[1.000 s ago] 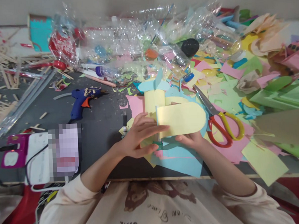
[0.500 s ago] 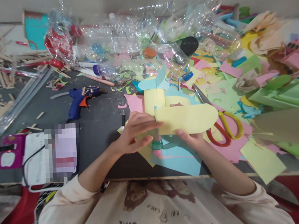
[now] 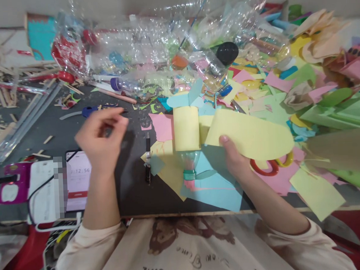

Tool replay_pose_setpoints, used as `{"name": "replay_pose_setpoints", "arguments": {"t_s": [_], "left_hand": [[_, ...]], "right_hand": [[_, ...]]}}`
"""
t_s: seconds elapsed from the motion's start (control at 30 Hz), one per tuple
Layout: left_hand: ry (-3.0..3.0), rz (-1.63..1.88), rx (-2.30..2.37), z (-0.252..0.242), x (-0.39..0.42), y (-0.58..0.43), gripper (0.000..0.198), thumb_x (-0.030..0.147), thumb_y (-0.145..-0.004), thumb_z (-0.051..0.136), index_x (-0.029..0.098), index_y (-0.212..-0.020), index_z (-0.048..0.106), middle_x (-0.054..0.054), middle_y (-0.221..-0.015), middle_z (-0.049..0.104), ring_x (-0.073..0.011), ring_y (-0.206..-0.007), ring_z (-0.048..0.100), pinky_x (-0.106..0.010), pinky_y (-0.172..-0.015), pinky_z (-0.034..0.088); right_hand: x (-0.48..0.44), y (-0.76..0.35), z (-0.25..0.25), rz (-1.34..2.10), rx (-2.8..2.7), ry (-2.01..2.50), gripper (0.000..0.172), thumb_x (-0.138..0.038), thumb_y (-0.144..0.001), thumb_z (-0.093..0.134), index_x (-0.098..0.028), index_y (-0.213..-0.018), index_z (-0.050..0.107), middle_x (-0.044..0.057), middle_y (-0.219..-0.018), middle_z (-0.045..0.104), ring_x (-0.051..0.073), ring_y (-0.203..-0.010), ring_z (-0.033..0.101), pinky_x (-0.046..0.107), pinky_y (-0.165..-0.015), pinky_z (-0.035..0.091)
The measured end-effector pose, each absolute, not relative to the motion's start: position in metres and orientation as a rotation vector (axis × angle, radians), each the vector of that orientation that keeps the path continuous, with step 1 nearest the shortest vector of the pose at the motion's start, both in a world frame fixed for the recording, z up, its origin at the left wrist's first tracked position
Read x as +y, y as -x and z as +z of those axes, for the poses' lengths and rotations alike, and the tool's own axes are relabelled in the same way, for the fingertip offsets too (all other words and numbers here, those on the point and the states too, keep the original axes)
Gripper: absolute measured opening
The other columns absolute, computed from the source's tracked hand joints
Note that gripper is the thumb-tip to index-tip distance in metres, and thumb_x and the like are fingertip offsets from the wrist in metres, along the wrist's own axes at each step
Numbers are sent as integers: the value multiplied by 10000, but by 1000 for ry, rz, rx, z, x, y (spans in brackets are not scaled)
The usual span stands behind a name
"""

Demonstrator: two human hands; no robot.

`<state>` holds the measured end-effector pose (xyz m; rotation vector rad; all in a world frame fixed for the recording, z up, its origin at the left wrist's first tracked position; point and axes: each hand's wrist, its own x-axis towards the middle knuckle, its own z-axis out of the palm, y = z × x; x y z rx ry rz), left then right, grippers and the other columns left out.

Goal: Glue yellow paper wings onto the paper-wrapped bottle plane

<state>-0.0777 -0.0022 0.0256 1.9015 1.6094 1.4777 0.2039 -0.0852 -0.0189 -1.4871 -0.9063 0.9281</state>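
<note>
On the dark tabletop, in the head camera's view, a clear plastic bottle wrapped in yellow paper rests with its neck toward the person, and just beside it the right hand pinches a pale yellow paper strip with one rounded end, thumb on top. Well apart from these, the left hand is loosely curled at the blue glue gun, whether touching it I cannot tell. Good handling probably means gripping the strip lightly by its edge, avoiding creases, with fingertips clear of the gun's nozzle.
</note>
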Motion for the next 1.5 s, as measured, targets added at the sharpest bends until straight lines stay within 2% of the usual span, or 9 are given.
{"name": "replay_pose_setpoints", "arguments": {"t_s": [0.2, 0.37, 0.53, 0.63, 0.8, 0.97, 1.07, 1.23, 1.5], "left_hand": [[-1676, 1602, 1982, 23, 9, 111, 275, 203, -632, 716, 135, -898, 724, 38, -636, 633, -103, -581, 586, -219, -577, 456], [-1725, 1372, 2074, 27, 4, 112, 220, 244, -761, 647, 113, -921, 724, -16, -727, 681, -149, -650, 655, -283, -681, 548], [-1670, 396, 2534, 42, 6, 107, 552, 137, -730, 734, -3, -1240, 577, -229, -1275, 626, -361, -1256, 576, -500, -1101, 437], [-1539, 46, 2604, 46, 9, 101, 594, 191, -784, 722, -60, -1278, 507, -294, -1325, 559, -413, -1349, 484, -532, -1156, 363], [-1529, 110, 2589, 35, 16, 110, 589, 250, -741, 717, -6, -1235, 523, -267, -1319, 551, -420, -1341, 476, -545, -1145, 358], [-1487, 441, 2560, 24, 21, 123, 422, 201, -578, 765, 165, -928, 531, -169, -1125, 625, -426, -1212, 559, -641, -1084, 397], [-1433, 455, 2576, 30, 19, 118, 476, 164, -555, 767, 195, -949, 502, -112, -985, 647, -418, -1071, 631, -680, -993, 450], [-1508, 456, 2531, 53, 8, 97, 610, 176, -513, 812, 179, -1059, 540, -108, -983, 673, -376, -990, 661, -599, -931, 517], [-1795, 546, 2275, 60, -20, 60, 609, 375, -450, 880, 237, -908, 504, -4, -754, 631, -315, -697, 678, -430, -650, 572]], "right_hand": [[-74, -206, -28, 687, -869, 1351, 327, -379, -919, 640, -341, -1244, 638, 9, -1237, 686, 215, -1389, 514, 443, -1214, 378], [-72, -212, -31, 650, -882, 1325, 192, -337, -927, 630, -326, -1109, 688, -6, -1050, 724, 166, -1245, 615, 339, -1096, 492], [-68, -210, -21, 838, -855, 1264, 157, -429, -908, 645, -284, -929, 701, -6, -850, 707, 169, -931, 697, 314, -859, 579], [-66, -207, -10, 946, -903, 1283, 324, -507, -889, 642, -248, -695, 658, -14, -639, 639, 157, -668, 640, 303, -683, 554], [-64, -200, 3, 1152, -902, 1313, 608, -616, -849, 606, -242, -399, 440, -35, -364, 378, 111, -388, 417, 290, -425, 357], [-58, -198, 9, 1259, -719, 1315, 557, -642, -751, 679, -255, -448, 417, -52, -364, 341, 106, -383, 374, 292, -424, 334], [-56, -201, 12, 1311, -657, 1332, 571, -672, -704, 702, -259, -468, 386, -62, -363, 317, 97, -379, 318, 285, -413, 283], [-54, -201, 13, 1373, -647, 1316, 615, -678, -680, 708, -246, -388, 383, -61, -319, 247, 84, -360, 247, 281, -402, 181], [-55, -197, 10, 1572, -731, 1226, 621, -658, -727, 678, -225, -345, 449, -70, -307, 202, 61, -317, 223, 275, -378, 157]]}}
